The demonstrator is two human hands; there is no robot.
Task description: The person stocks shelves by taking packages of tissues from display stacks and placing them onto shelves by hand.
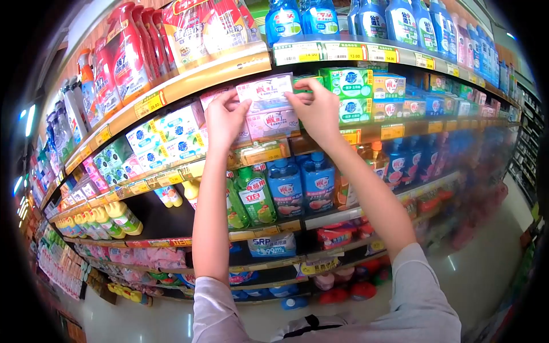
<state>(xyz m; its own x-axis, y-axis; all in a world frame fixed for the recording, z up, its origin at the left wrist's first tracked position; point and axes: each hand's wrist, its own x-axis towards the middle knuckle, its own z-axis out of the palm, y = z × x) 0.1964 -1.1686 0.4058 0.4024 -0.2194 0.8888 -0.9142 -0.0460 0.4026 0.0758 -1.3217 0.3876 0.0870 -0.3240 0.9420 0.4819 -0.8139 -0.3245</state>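
Note:
Both hands are raised to a pink and white soap pack (265, 94) on the middle shelf. My left hand (226, 118) has thumb and fingers pinched at the pack's left edge. At its right edge, my right hand (314, 110) grips with thumb and bent fingers. Directly under this pack lies a similar pink pack (273, 124), near the shelf's front. Green soap packs (347, 96) stand to the right of my right hand. White and blue soap boxes (171, 137) are stacked left of my left hand.
Blue bottles (318, 186) and green bottles (253, 196) stand on the shelf below. Above are red detergent bottles (130, 63) and blue bottles (284, 22). Price-tag rails (266, 152) run along the shelf edges. Grey floor (463, 280) shows at lower right.

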